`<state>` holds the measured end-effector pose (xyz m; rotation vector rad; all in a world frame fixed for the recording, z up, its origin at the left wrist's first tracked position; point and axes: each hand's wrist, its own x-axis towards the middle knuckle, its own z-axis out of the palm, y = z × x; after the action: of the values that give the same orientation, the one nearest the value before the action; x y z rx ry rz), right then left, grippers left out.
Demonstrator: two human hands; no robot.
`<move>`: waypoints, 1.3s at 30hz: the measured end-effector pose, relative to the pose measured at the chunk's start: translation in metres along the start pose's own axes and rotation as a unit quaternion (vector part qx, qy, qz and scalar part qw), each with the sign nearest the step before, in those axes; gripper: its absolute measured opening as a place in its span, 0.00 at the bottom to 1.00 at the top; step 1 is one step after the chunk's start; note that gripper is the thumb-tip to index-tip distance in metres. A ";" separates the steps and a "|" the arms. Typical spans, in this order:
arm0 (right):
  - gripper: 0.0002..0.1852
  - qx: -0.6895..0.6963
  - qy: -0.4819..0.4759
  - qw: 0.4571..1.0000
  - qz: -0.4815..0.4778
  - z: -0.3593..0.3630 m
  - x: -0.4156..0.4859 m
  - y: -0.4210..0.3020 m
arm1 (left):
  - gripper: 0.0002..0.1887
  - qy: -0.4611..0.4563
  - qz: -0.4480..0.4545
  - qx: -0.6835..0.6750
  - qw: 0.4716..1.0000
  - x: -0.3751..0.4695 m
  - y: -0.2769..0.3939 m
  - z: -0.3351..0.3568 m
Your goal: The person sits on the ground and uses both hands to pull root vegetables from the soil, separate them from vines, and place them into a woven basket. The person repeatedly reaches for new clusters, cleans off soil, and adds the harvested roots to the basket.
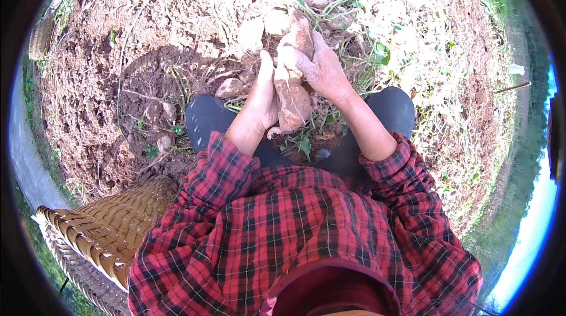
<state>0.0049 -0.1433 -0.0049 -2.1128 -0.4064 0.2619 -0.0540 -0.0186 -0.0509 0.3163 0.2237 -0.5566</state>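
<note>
Between my two hands is a long, soil-coated sweet potato (292,103), its lower end hanging between my knees. My right hand (326,69) has its thumb over the upper part, where another reddish root (300,28) adjoins; I cannot tell whether the two are joined. My left hand (261,99) lies along the left side of the long root, thumb pointing up and away from me. Past my fingertips sit pale, sunlit sweet potatoes (250,35), washed out by glare. A smaller one (230,88) rests on the soil left of my left hand.
A woven bamboo basket (110,223) stands close at my left, and another woven basket (42,37) is far left. Small tubers (164,142) lie in loose soil by my left knee. Cut vines (336,11) and dry stalks spread ahead and right. A stick (513,88) pokes out far right.
</note>
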 end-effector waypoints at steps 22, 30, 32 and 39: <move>0.14 0.010 0.031 0.999 0.000 -0.072 0.018 -0.008 | 0.35 0.053 0.083 0.369 0.924 -0.013 0.008 -0.001; 0.15 -0.248 0.038 0.959 -0.134 -0.067 0.006 -0.003 | 0.37 0.057 0.106 0.499 0.858 -0.013 -0.011 0.000; 0.12 -0.132 0.086 0.979 -0.130 -0.069 0.011 0.005 | 0.34 -0.008 0.014 0.267 0.964 -0.014 -0.017 0.004; 0.15 0.033 0.004 0.998 -0.059 -0.079 0.015 0.009 | 0.29 -0.011 -0.020 0.078 0.997 -0.010 -0.014 0.002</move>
<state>0.0467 -0.2030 0.0298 -2.0159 -0.5084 0.1949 -0.0698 -0.0257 -0.0489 0.4574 0.1666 -0.6172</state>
